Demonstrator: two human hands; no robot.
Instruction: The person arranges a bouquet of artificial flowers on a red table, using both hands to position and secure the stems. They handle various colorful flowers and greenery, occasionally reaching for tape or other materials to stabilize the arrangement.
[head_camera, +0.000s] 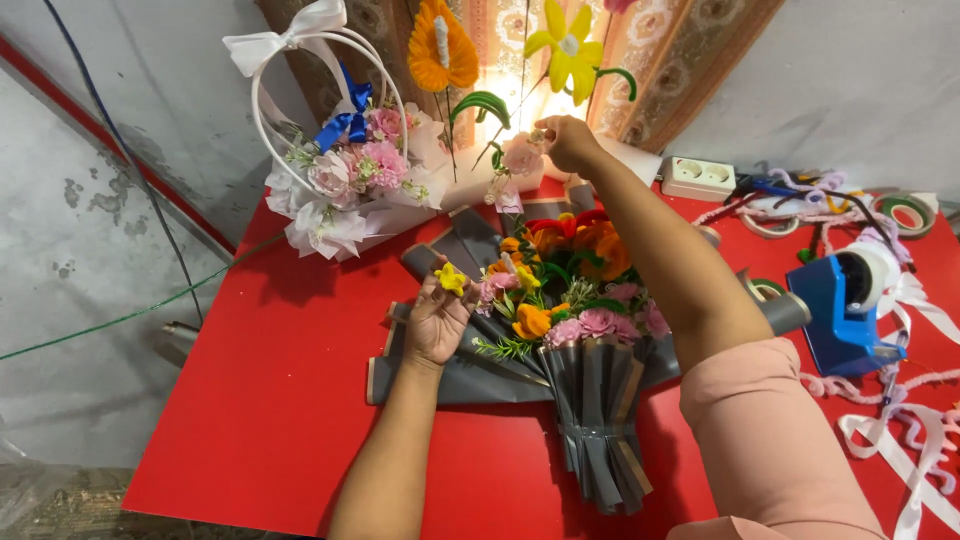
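On the red table (260, 400), at scene centre, a bouquet (570, 300) in grey wrapping paper is being kept lying flat, stems toward the near edge, blooms fanned toward the far side.

Item: small yellow flower (451, 279). It is being pinched at its base between thumb and fingertips of the left hand (437, 318), just left of the bouquet's blooms. Judged very light, soft and easily crushed; best taken by the stem beneath the head, with little pressure. Grip: closed on the flower, remaining fingers loosely curled.

Item: pale pink flower (522, 155). It is being touched, probably pinched, by the right hand (567, 142), stretched to the far side above the bouquet. Judged light and pliable, the stem likely bendable. Grip: fingers drawn together at the flower; a full hold cannot be confirmed.

Surroundings: a white basket arrangement (345, 180) with blue ribbon is being kept far left; a blue tape dispenser (845, 305) is standing at right, with tape rolls (905, 212) far right.
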